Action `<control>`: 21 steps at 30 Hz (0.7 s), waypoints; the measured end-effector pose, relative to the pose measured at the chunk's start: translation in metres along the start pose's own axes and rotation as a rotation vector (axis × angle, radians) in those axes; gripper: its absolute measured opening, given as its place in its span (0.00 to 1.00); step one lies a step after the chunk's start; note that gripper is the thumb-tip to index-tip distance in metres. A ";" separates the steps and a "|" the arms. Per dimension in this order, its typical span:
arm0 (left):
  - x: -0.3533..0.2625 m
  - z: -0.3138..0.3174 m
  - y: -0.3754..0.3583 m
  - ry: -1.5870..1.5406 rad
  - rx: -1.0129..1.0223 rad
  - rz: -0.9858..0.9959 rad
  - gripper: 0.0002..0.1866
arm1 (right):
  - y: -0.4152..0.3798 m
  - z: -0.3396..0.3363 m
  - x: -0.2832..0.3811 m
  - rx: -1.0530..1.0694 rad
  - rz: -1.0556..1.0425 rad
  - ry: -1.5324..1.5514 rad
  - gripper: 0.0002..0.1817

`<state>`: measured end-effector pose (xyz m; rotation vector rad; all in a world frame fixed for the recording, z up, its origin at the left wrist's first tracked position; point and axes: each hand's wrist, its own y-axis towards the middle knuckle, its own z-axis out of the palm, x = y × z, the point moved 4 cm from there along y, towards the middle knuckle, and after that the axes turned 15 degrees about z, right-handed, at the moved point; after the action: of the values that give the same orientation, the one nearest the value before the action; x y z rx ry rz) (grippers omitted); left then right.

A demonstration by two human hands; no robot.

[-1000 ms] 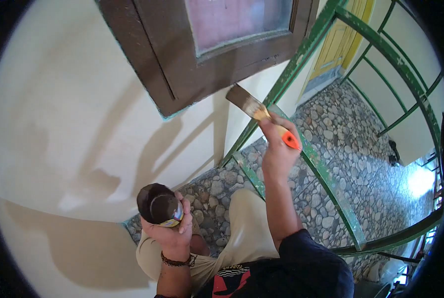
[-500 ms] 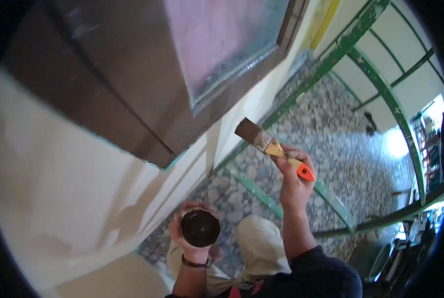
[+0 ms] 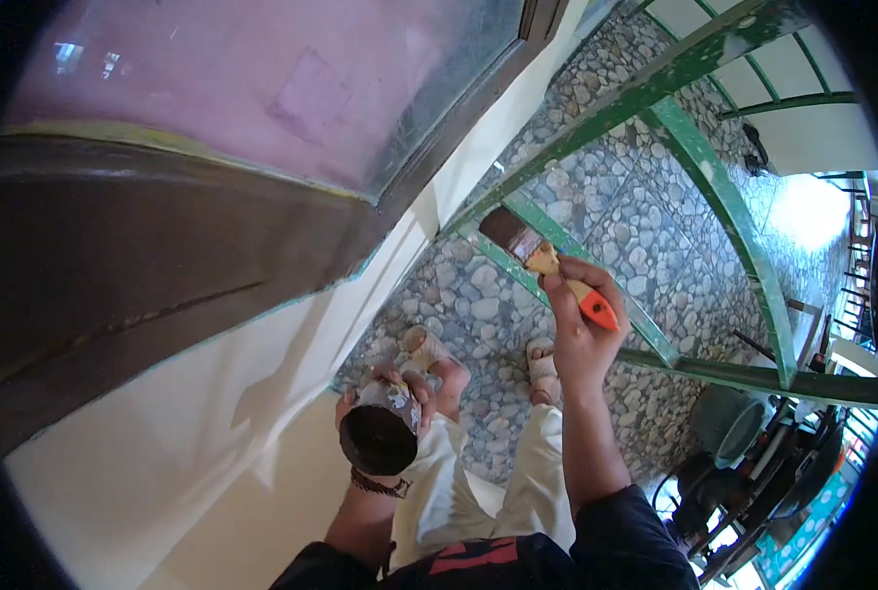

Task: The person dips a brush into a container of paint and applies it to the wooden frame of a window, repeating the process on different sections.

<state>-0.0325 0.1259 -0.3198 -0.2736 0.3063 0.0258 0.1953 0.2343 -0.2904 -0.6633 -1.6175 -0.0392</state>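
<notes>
My right hand (image 3: 585,339) is closed around the wooden handle of a flat paintbrush (image 3: 514,239), whose end is orange. Dark brown paint covers its bristles, which point up and left over the green metal frame. Lower left, my left hand (image 3: 423,395) grips a paint-smeared can (image 3: 378,439) from the sides. The can's dark opening faces me, and brown paint coats its inside. Beyond both hands is a brown window frame (image 3: 164,226) around a pinkish glass pane (image 3: 262,88). The brush is apart from the can and the frame.
A green metal frame (image 3: 714,197) with chipped paint stands close on my right. A cream wall (image 3: 292,364) runs along my left, under the window. Pebble-patterned floor (image 3: 488,305) lies below my feet. A dark tub (image 3: 729,428) and cluttered items are at lower right.
My view has shifted, showing more glass and my feet. The can now tips further toward me. The brush stays raised in my right hand, a little lower toward the green frame.
</notes>
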 end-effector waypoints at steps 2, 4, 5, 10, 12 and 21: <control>-0.008 0.021 -0.004 0.008 -0.038 -0.014 0.31 | 0.000 0.001 0.009 -0.006 -0.013 0.109 0.07; -0.012 0.030 -0.005 0.014 -0.060 -0.039 0.31 | 0.000 0.004 0.013 -0.004 -0.067 0.056 0.07; -0.013 0.035 -0.003 0.035 -0.037 -0.014 0.31 | 0.002 0.007 0.010 -0.003 -0.102 0.029 0.08; -0.008 0.037 -0.010 -0.031 -0.135 0.054 0.30 | 0.018 0.038 0.029 -0.104 -0.286 -0.047 0.09; -0.004 0.030 -0.016 -0.009 -0.094 0.089 0.29 | 0.025 0.055 0.054 -0.180 -0.366 -0.043 0.09; -0.002 0.023 -0.035 -0.085 -0.248 0.116 0.29 | 0.092 0.101 0.100 -0.458 -0.415 0.043 0.09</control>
<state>-0.0250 0.0985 -0.2887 -0.4996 0.2337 0.1907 0.1434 0.3896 -0.2486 -0.6527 -1.6940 -0.7397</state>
